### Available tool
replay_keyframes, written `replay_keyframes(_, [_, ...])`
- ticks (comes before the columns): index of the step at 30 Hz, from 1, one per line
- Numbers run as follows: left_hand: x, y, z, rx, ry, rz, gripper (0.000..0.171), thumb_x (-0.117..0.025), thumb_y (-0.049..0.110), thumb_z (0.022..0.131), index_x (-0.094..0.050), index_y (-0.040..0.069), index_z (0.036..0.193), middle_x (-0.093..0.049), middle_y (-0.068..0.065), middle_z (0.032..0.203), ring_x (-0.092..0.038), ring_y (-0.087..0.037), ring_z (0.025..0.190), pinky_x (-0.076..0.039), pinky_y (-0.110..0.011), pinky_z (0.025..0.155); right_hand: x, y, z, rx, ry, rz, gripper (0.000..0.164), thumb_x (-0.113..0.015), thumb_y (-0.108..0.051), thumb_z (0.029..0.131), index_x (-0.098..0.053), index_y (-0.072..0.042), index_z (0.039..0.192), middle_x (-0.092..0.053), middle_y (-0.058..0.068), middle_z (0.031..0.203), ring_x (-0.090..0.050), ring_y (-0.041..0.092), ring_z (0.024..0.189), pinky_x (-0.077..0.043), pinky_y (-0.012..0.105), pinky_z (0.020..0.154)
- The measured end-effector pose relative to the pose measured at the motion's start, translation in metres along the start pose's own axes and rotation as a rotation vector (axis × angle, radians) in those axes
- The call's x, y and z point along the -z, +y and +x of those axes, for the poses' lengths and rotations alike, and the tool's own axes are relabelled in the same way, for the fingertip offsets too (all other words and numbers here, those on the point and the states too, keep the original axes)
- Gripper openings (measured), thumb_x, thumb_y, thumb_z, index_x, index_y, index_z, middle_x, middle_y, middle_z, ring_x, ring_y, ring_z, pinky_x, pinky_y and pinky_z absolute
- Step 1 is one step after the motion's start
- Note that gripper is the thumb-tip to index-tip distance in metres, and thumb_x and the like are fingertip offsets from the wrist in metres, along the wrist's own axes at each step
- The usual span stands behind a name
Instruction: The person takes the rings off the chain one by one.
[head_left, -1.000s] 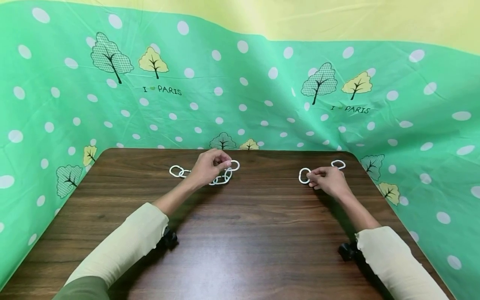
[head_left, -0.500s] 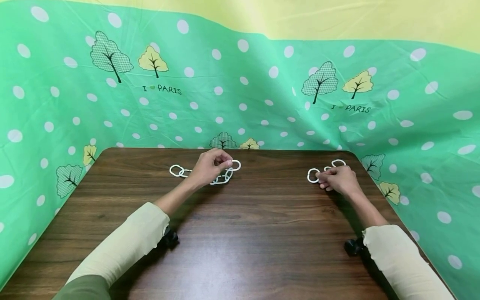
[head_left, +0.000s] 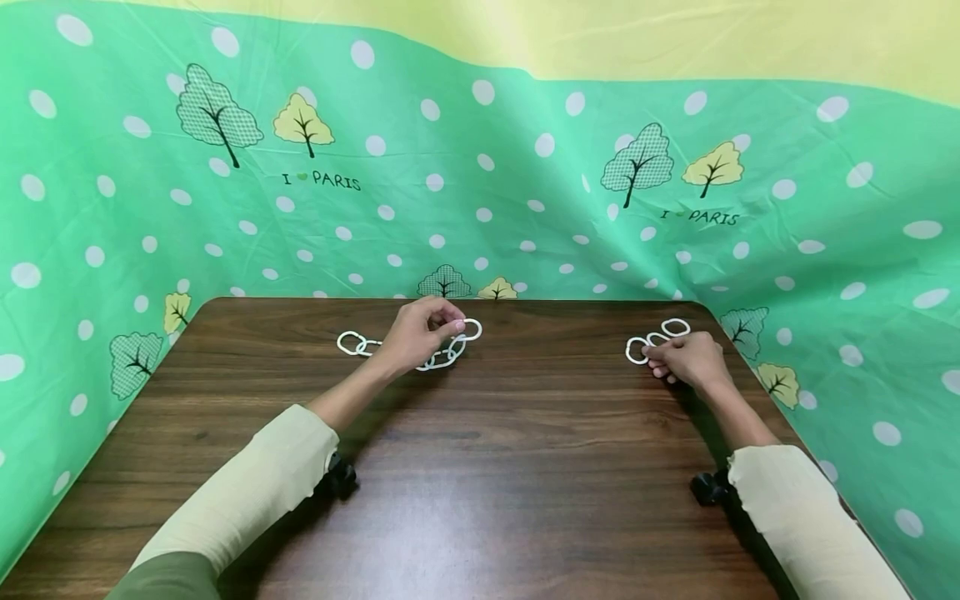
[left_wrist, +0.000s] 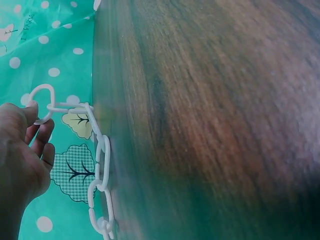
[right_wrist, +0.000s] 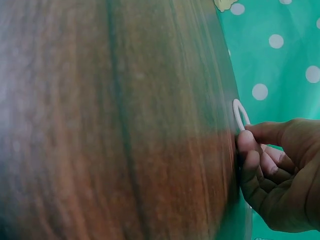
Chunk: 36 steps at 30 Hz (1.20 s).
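Toward the back of the table, left of centre, my left hand [head_left: 417,335] pinches the end link of a white chain [left_wrist: 106,165]. From that raised link the joined links sag down, and the chain's far left end lies on the wood; my hand hides part of it in the head view. At the back right, my right hand [head_left: 696,360] pinches a white chain link [right_wrist: 236,113] between thumb and fingertips. Beyond its fingers are another white link [head_left: 676,320] and a middle one, partly covered by the hand. Whether these are joined I cannot tell.
The brown wooden table [head_left: 480,467] has rounded back corners. A green dotted cloth [head_left: 525,167] with printed trees hangs behind it and along both sides. A black wrist device [head_left: 341,477] sits under the left sleeve, and a similar one [head_left: 707,489] under the right.
My right hand has moved to the right with its link, coming closer to the links at the back right corner. My left hand has stayed still with its chain.
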<state>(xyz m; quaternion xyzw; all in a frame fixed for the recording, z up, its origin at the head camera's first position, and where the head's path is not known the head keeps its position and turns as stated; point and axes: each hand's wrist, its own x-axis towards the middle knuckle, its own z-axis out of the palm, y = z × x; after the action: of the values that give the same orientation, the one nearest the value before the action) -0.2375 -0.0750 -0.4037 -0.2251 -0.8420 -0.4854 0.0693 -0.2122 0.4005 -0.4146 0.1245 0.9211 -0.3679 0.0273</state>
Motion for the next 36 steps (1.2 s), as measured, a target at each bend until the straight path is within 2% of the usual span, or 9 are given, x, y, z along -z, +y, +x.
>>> replay_keyframes(10, [0.000,0.002,0.000,0.022,-0.012,-0.023,0.011,-0.083,0.014,0.104,-0.083,0.006,0.112,-0.077,-0.009,0.104,-0.066,-0.016,0.088,-0.053,-0.025,0.078,0.001,-0.003,0.000,-0.041,0.007,0.021,0.034,-0.080,-0.027,0.105,-0.086,0.006,0.105,-0.078,-0.008,0.065,-0.074,0.004,0.058,-0.060,0.026,0.056])
replay_keyframes(15, [-0.002,0.004,0.001,0.031,-0.013,-0.041,0.010,-0.084,0.013,0.103,-0.083,0.006,0.111,-0.078,-0.010,0.103,-0.067,-0.016,0.088,-0.054,-0.025,0.080,0.000,-0.002,0.001,-0.036,0.001,0.043,0.035,-0.080,-0.027,0.105,-0.085,0.008,0.107,-0.078,-0.009,0.067,-0.074,0.003,0.059,-0.062,0.026,0.058])
replay_keyframes(19, [-0.003,0.004,0.002,0.035,-0.020,-0.051,0.011,-0.084,0.013,0.103,-0.083,0.006,0.111,-0.078,-0.010,0.102,-0.068,-0.017,0.088,-0.055,-0.025,0.081,0.000,-0.002,0.001,-0.011,0.014,0.060,0.036,-0.079,-0.025,0.106,-0.083,0.010,0.109,-0.078,-0.007,0.067,-0.074,0.004,0.059,-0.064,0.028,0.058])
replay_keyframes(26, [-0.005,0.006,0.001,0.034,-0.025,-0.059,0.011,-0.084,0.014,0.103,-0.083,0.006,0.111,-0.081,-0.009,0.098,-0.068,-0.013,0.083,-0.055,-0.024,0.078,0.001,-0.008,-0.003,0.039,0.070,-0.015,0.040,-0.075,-0.035,0.109,-0.083,0.003,0.099,-0.076,-0.006,0.067,-0.069,0.011,0.057,-0.056,0.031,0.055])
replay_keyframes(36, [-0.007,0.009,0.002,0.030,-0.020,-0.068,0.009,-0.083,0.014,0.104,-0.083,0.007,0.109,-0.080,-0.008,0.097,-0.067,-0.014,0.082,-0.053,-0.024,0.076,-0.006,-0.025,-0.008,0.108,0.069,0.021,0.044,-0.073,-0.040,0.111,-0.082,0.003,0.107,-0.077,-0.003,0.071,-0.070,0.011,0.060,-0.058,0.031,0.055])
